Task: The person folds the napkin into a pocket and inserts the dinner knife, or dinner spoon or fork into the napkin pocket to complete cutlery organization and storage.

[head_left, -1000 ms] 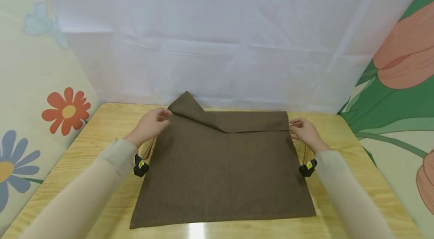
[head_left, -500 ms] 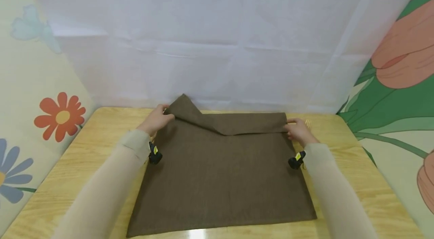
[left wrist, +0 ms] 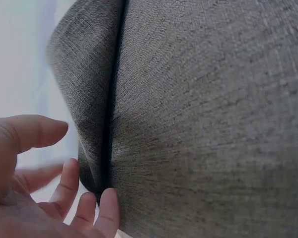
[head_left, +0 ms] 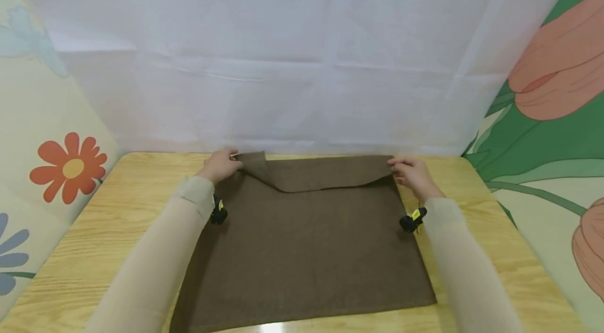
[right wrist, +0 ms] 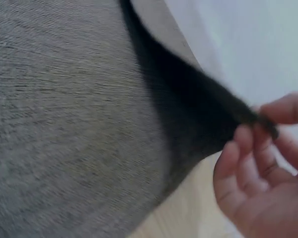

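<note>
A brown woven cloth [head_left: 306, 249] lies spread on the table, its far edge turned back as a flap [head_left: 325, 173]. At the flap's far left corner is my left hand [head_left: 220, 165]. Seen from the left wrist, the thumb stands apart from the fingers, and the fingertips [left wrist: 108, 198] touch the cloth at its folded edge. My right hand [head_left: 414, 175] pinches the flap's right corner between thumb and fingers and holds it a little raised. In the right wrist view a dark gap [right wrist: 188, 99] shows beneath the lifted flap.
A wooden table [head_left: 94, 233] carries the cloth. A white sheet [head_left: 283, 60] hangs behind its far edge. Painted walls with flowers stand at left and right. A small black camera [head_left: 412, 220] sits at the right wrist, another [head_left: 219, 211] at the left.
The raised left corner of the flap has come down and lies flatter. My right hand has moved left and now lifts the right corner. The view has shifted slightly.
</note>
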A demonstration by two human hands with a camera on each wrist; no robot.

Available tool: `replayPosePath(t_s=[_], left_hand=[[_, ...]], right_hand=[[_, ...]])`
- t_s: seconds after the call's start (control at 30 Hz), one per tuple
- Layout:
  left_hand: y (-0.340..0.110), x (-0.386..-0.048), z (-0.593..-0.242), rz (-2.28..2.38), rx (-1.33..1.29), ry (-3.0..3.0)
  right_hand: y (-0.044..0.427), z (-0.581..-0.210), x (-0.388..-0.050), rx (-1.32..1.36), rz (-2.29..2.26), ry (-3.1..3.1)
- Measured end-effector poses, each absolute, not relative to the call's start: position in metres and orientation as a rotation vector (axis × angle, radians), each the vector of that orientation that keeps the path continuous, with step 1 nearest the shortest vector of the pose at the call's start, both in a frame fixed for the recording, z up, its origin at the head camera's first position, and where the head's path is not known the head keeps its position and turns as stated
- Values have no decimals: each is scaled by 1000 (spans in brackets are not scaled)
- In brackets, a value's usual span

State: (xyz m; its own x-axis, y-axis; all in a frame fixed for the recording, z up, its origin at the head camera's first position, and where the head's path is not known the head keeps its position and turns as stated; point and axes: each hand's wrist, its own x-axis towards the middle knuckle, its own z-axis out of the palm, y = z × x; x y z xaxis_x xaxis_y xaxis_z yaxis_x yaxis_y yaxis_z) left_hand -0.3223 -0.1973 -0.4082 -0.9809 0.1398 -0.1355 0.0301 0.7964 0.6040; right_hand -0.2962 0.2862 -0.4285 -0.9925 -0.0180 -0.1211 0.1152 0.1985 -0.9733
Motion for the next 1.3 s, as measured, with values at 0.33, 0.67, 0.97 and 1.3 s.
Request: replayPosePath(t_s=[0.33,0.67,0.97,1.3], left_hand=[[-194,-322,-410,795,158,2816],[-198,-320,-415,836,342,2993],[-214,-311,-389,1328,316,2715],[-245,-305,-363,1688,331,2366]], right_hand=[[302,-411,-289,-336,-2409,1811],[308,-408,-288,-248,-2156,2230],[298,-401,-288,-2,-2120,2568],[295,-386,-292,7,-2511,2305]])
